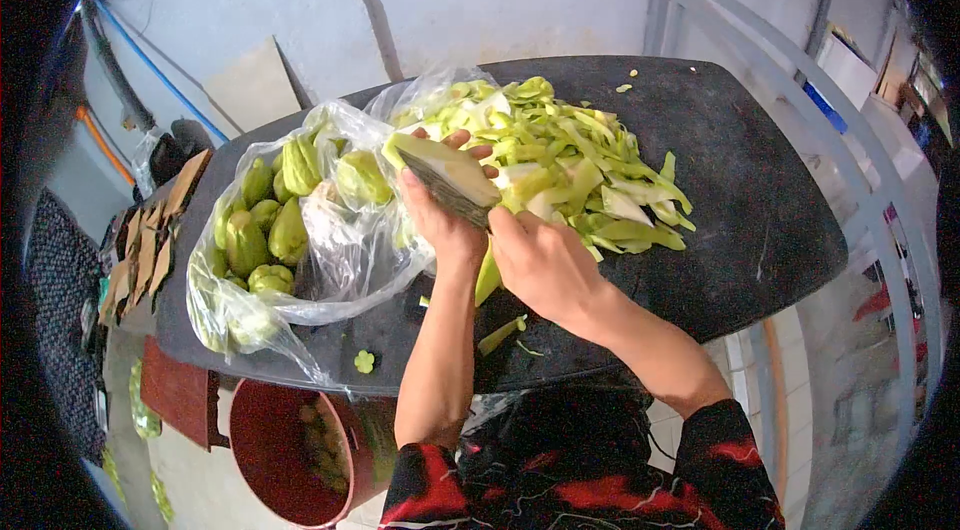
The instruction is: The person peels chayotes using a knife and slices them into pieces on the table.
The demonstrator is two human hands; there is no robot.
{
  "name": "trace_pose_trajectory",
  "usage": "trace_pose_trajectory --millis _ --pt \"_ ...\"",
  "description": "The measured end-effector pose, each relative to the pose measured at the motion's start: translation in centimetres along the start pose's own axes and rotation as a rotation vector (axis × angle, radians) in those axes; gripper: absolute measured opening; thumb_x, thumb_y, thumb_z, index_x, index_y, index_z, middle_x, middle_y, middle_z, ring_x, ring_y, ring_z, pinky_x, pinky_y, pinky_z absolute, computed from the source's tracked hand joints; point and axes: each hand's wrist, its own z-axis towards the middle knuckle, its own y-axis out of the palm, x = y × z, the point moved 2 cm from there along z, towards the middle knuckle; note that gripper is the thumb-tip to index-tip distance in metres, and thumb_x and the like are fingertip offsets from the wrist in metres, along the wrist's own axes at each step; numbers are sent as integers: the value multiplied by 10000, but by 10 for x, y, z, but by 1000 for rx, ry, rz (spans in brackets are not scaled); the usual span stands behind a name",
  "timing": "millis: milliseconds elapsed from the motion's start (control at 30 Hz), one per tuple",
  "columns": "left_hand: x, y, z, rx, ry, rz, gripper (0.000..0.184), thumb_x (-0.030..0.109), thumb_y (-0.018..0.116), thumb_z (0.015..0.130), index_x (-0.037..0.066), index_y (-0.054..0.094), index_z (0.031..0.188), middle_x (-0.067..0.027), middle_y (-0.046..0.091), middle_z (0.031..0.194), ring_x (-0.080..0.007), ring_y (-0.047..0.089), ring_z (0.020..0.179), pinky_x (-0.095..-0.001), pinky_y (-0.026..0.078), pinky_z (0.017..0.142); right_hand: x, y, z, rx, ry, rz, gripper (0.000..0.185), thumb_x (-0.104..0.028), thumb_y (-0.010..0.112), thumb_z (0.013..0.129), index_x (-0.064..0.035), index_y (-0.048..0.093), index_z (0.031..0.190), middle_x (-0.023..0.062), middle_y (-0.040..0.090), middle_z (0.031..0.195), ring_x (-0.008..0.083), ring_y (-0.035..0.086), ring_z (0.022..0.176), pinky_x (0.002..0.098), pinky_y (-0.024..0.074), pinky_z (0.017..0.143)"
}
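Observation:
My left hand (447, 220) is closed around a partly peeled chayote (455, 167), pale where bare and green at its far end. My right hand (545, 265) grips a knife, its handle hidden in my fist. The grey knife blade (447, 192) lies along the near side of the chayote. A strip of green peel (488, 277) shows just below my hands. Beyond them, a large heap of chayote peels (580, 160) covers the middle of the dark table (760, 230). To the left, a clear plastic bag (350, 305) holds several whole green chayotes (246, 242).
Below the table's front edge stands a red bucket (290, 490) with pale pieces inside. A small green scrap (364, 361) lies near that edge. A grey metal railing (850, 120) curves along the right. Torn cardboard (145, 250) sits at the left, and a wall (520, 0) stands behind.

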Motion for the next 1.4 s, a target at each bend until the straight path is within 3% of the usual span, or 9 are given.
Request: trace_pose_trajectory --millis 133,300,400,533,733,933,1200,1367,1400 --pt "12 0 5 -138 80 102 570 466 371 1007 36 329 1378 -233 586 1142 -303 656 879 -386 570 695 7 -8 9 -23 35 211 125 -63 569 901 18 491 957 213 604 684 415 601 591 476 473 524" --pt "12 -15 11 -101 -107 182 574 500 466 954 67 440 1329 -182 602 1139 -296 646 876 -420 547 770 37 -36 31 -153 151 316 186 -127 584 917 45 531 964 183 590 647 295 580 512 400 436 496" --pt "7 -22 16 -63 -192 329 531 496 471 959 71 502 1276 -159 616 1140 -280 645 923 -414 531 837 61 -29 38 -159 276 312 191 -151 582 907 22 501 895 224 585 638 410 598 580 464 437 532" --pt "-7 -25 24 74 -481 -298 550 448 254 1023 2 441 1285 -197 610 1113 -342 609 1018 -474 504 903 79 -9 40 -46 303 319 188 -157 600 891 12 521 918 205 589 650 366 597 588 443 433 549" --pt "1 -42 27 373 -537 -567 559 475 278 1007 34 447 1308 -177 600 1130 -327 600 1031 -516 494 875 103 11 31 -73 584 611 152 -154 596 915 -11 549 935 63 567 581 164 534 434 353 417 443" --pt "24 -38 29 -239 -415 -626 513 445 432 972 126 424 1373 -198 560 1218 -329 611 1000 -548 544 790 107 -2 18 -88 620 915 115 -148 545 969 -53 483 950 -13 439 531 98 433 388 280 381 369" --pt "65 -30 22 -139 -413 -290 561 424 536 893 139 439 1367 -202 597 1139 -342 647 862 -496 580 649 118 -22 9 -62 606 906 114 -127 543 970 -62 466 1023 -4 429 570 94 441 411 273 399 376" --pt "215 -116 -35 -82 -191 205 666 464 459 909 -15 416 1371 -194 588 1215 -323 648 937 -440 586 738 125 -54 0 -18 605 836 110 -153 554 964 -58 504 942 -6 471 520 87 439 385 267 379 375" --pt "252 -161 -55 302 -50 391 672 444 460 907 -3 378 1403 -194 578 1229 -319 635 945 -435 559 780 123 -60 0 -20 614 853 114 -152 553 964 -56 502 928 -7 468 519 86 437 387 266 380 377"
